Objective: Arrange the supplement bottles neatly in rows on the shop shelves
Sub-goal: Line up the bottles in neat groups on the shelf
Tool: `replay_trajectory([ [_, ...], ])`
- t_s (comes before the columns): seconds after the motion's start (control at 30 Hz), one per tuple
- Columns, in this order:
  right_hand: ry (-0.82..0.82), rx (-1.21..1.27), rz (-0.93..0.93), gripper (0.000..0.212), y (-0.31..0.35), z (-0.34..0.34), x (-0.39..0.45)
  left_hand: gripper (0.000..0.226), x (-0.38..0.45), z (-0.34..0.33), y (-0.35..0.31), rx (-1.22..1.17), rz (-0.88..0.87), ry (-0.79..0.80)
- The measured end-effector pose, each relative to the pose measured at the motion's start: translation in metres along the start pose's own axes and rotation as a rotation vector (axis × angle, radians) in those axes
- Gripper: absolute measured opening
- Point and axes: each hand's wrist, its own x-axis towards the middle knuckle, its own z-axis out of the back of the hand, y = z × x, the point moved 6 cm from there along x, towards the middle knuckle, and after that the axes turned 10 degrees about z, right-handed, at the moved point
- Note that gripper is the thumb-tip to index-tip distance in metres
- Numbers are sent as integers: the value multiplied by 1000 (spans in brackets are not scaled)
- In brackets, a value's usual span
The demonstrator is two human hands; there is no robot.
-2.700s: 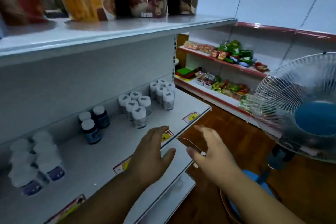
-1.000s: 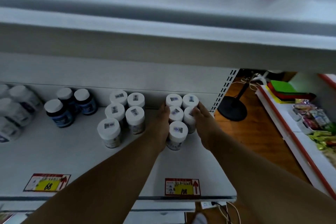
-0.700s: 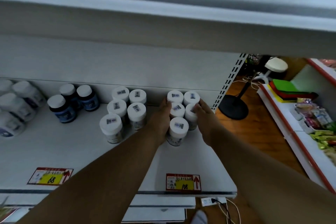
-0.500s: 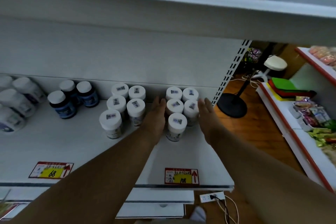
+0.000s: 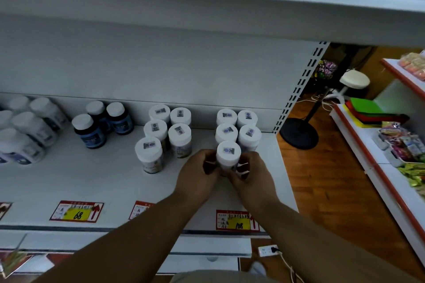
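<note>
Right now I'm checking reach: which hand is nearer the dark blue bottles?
Left. The left hand is beside the dark blue bottles; the right hand is farther right.

Matt white shelf (image 5: 96, 181), smooth plastic bottle caps (image 5: 228, 150), glossy wood floor (image 5: 326, 181).

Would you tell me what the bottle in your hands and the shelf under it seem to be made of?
Front bottle: probably plastic, with a smooth matte white cap carrying a small printed sticker. Shelf: likely painted metal, with an even pale coat and a slotted upright at its end.
</note>
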Motion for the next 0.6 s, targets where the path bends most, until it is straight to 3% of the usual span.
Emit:
replay_trajectory([
  [0.17,1,-5,12,42,-2,-1,0,36,4,0,5,-11,-16,8],
  [0.37,14,4,21,44,-2,1,1,61,7,1,-14,12,-134,92],
  [0.6,-19,-2,24,51,-9,21,5,77,9,-5,-9,57,-139,97],
])
